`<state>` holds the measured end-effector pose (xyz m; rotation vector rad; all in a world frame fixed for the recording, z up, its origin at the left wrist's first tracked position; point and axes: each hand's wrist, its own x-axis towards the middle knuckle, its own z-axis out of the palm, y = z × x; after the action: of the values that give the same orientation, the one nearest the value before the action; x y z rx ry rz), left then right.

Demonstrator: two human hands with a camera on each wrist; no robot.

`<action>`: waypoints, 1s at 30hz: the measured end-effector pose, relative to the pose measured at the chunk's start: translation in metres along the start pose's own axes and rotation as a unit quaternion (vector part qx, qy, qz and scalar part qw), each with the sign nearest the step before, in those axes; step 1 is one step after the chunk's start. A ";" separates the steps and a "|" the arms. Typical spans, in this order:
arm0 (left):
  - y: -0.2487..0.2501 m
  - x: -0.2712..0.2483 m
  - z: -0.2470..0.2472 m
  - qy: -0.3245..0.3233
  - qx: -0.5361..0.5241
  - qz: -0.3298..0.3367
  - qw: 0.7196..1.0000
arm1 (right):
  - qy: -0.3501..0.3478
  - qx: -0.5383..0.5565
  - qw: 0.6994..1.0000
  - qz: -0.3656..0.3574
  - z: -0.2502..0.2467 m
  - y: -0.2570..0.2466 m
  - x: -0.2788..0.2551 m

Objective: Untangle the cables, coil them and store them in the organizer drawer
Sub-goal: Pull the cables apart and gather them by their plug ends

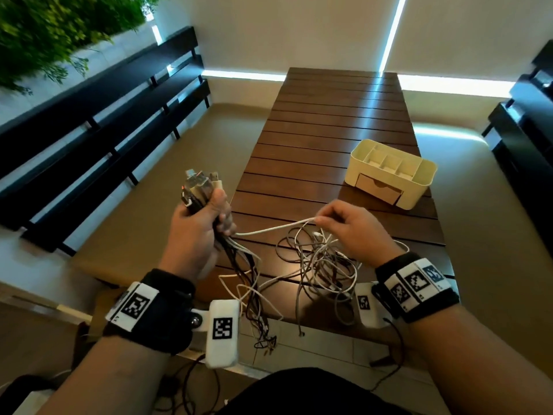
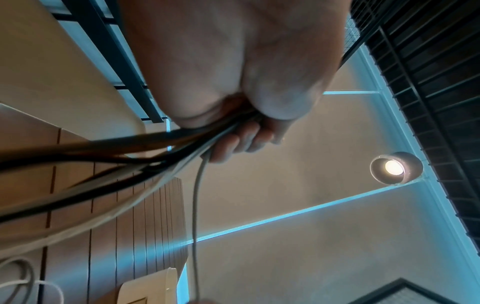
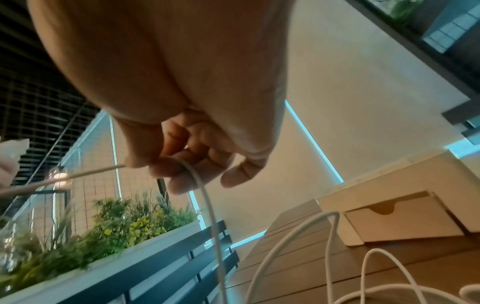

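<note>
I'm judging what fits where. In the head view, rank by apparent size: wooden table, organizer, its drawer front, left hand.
1. Wooden table.
2. Organizer.
3. Left hand, though it's nearer the camera, so its rank against the organizer is unsure.
4. Drawer front.

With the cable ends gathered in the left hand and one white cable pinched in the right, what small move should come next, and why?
Probably the right hand should draw the thin white cable sideways, out of the tangled heap of white and dark cables on the slatted brown wooden table. The left hand grips the bunched plug ends, and this strand already runs taut between both hands.
</note>
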<state>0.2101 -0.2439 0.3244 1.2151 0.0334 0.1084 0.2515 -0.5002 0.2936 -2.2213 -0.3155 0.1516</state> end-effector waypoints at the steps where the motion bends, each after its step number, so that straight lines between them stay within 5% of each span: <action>1: -0.001 0.000 0.002 -0.014 0.033 0.008 0.999 | 0.024 0.017 1.000 -0.006 -0.001 -0.001 0.002; 7: -0.012 0.000 0.032 -0.063 0.201 0.026 0.977 | 0.145 0.084 0.980 -0.110 -0.012 -0.037 0.012; 12: -0.013 0.003 0.045 -0.108 0.225 0.025 0.968 | 0.095 0.048 0.978 -0.178 -0.003 -0.050 0.011; 17: -0.008 0.003 0.043 -0.163 0.243 0.000 0.956 | 0.095 0.057 0.979 -0.171 0.002 -0.047 0.011; 25: 0.019 0.013 0.016 -0.067 0.084 0.034 0.994 | -0.016 0.047 0.999 -0.005 0.030 -0.015 0.005; 28: 0.001 0.010 -0.001 -0.038 0.171 -0.039 0.984 | 0.061 0.117 0.991 0.016 0.019 -0.021 0.011; 30: -0.022 0.003 -0.005 -0.020 0.245 -0.084 0.966 | 0.138 0.140 0.980 -0.035 -0.001 -0.037 0.019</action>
<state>0.2137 -0.2465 0.3022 1.7039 0.1342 -0.0784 0.2641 -0.4738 0.3233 -1.9188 -0.2037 -0.1432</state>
